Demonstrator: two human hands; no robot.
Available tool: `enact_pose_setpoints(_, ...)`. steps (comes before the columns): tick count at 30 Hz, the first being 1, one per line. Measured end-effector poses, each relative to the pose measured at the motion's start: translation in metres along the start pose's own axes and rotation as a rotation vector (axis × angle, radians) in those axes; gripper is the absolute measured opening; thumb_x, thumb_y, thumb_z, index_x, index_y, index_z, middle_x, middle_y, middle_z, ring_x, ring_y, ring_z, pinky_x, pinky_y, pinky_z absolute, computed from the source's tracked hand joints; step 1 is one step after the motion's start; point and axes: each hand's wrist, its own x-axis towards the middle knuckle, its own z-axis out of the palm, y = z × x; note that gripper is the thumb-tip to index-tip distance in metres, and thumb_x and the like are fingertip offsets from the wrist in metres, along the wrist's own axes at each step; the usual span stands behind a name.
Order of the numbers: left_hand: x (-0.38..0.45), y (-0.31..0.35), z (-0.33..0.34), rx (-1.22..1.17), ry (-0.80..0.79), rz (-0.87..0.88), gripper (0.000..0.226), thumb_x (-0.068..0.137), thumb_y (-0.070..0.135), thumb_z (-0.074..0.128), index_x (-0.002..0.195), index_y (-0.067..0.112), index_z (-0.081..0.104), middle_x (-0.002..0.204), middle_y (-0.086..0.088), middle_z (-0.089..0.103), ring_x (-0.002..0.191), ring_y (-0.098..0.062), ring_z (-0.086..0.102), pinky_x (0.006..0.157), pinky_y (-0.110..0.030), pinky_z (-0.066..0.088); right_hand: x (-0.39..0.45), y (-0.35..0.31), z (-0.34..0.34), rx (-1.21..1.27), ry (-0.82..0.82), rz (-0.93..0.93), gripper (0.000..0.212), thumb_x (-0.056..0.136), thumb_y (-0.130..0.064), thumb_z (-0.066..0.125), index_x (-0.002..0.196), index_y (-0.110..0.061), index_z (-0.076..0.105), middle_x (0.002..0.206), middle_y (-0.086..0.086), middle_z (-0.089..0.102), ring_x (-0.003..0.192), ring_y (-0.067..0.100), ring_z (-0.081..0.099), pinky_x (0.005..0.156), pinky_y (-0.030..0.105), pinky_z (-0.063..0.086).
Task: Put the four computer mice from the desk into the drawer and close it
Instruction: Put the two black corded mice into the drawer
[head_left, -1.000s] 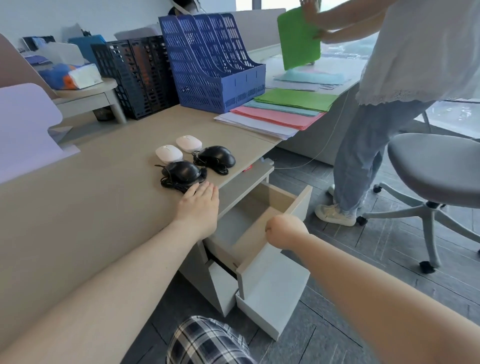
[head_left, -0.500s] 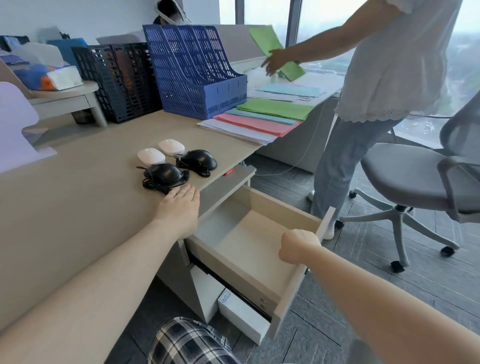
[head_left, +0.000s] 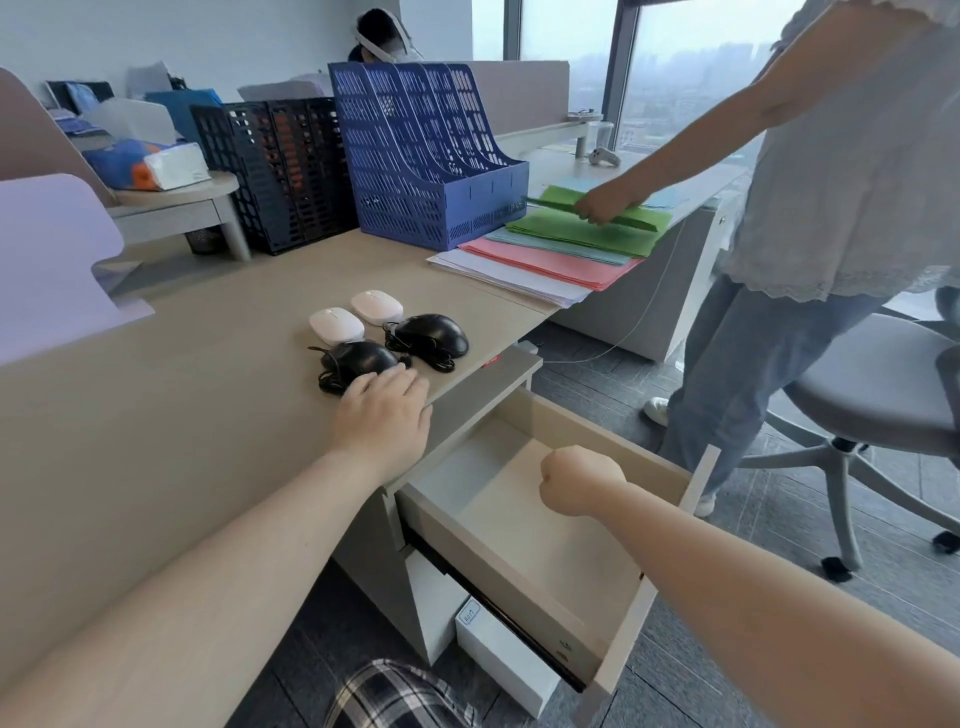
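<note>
Four mice sit near the worktop's front edge: two glossy black corded ones, two flat white ones behind. My left hand lies flat, fingers spread, touching the nearer black mouse. My right hand, curled into a fist and holding nothing, hovers over the bare open drawer.

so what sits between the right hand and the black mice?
Head view: no loose object. Right hand hangs over the open drawer; between it and the black mice come the drawer's bare floor and the desk edge.
</note>
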Motion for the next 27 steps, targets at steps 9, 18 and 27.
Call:
enact_pose_setpoints(9,0.014,-0.046,-0.005,-0.103,-0.274,-0.526,0.098,0.071,0.085,0.043,0.149,0.035,0.013,0.159,-0.003,0.007,0.142,-0.035,0.012,0.105,-0.055,0.033,0.038,-0.046,-0.048,0.243,0.328,-0.1,0.025,0.085,-0.021,0.041,0.102,-0.018,0.06,0.101,0.002,0.065,0.095,0.029,0.061,0.071,0.032,0.048)
enact_pose_setpoints(18,0.025,-0.06,0.005,-0.118,-0.315,-0.443,0.109,0.058,0.093,0.041,0.148,0.045,0.003,0.159,0.002,0.003,0.137,-0.034,0.022,0.104,-0.048,0.035,0.081,-0.086,-0.084,0.413,0.467,-0.19,0.059,0.087,-0.047,0.053,0.14,-0.028,0.036,0.142,0.004,0.048,0.135,0.03,0.037,0.105,0.046,0.038)
enact_pose_setpoints(27,0.052,-0.052,0.004,-0.037,-0.409,-0.373,0.067,0.082,0.052,0.05,0.143,0.04,0.025,0.151,-0.004,0.023,0.121,-0.041,0.038,0.093,-0.041,0.039,0.119,-0.113,-0.095,0.375,0.274,-0.185,0.078,0.082,-0.048,0.058,0.148,-0.039,0.016,0.153,0.005,0.032,0.139,0.033,0.032,0.11,0.05,0.035)
